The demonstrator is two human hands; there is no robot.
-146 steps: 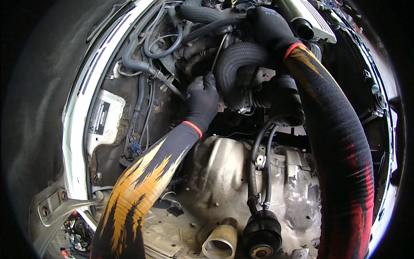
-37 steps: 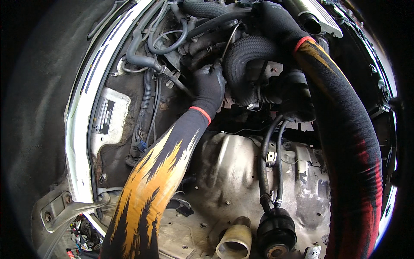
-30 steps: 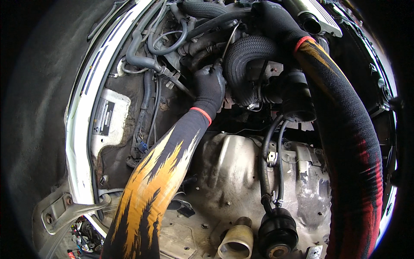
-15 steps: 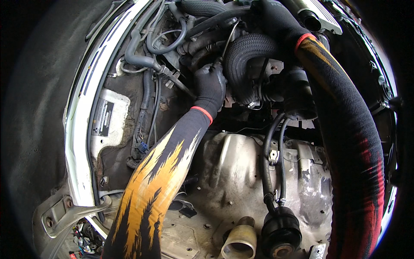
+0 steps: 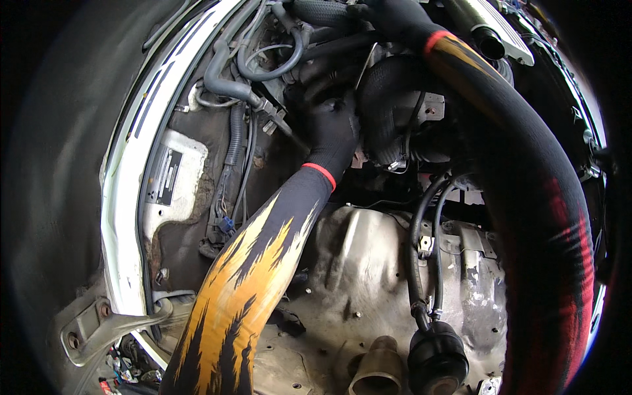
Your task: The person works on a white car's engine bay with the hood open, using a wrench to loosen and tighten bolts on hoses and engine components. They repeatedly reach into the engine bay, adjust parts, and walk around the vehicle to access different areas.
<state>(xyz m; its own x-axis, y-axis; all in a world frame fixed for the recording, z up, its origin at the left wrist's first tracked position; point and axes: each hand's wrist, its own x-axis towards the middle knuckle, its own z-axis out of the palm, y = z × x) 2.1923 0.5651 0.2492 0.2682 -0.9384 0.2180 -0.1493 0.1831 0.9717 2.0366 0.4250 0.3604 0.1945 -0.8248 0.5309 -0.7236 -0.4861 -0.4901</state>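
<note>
My left hand [image 5: 334, 128], in a black glove with a red cuff, has its fingers closed on a thin metal rod [image 5: 365, 64] that slants up among the hoses. Just right of it curves a thick braided hose [image 5: 378, 99], now in shadow. My right hand [image 5: 392, 20], also gloved in black, reaches over to the top of the engine beside another braided hose [image 5: 319, 12]; its fingertips are too dark to make out. Both forearms wear dark sleeves with flame patterns, the right one largely covering the parts on that side.
White body edge [image 5: 122, 217] runs down the left. Grey hoses [image 5: 224, 82] sit upper left, a metal pipe [image 5: 488, 43] upper right. Below lie a bare metal inner panel [image 5: 342, 257], a black round canister [image 5: 438, 355] on two hoses, and a cylindrical sleeve [image 5: 375, 372]. A bracket [image 5: 85, 339] is lower left.
My right hand has moved left along the top of the engine, darkening the braided hose beneath. My left hand stays on the rod. The whole view has shifted slightly.
</note>
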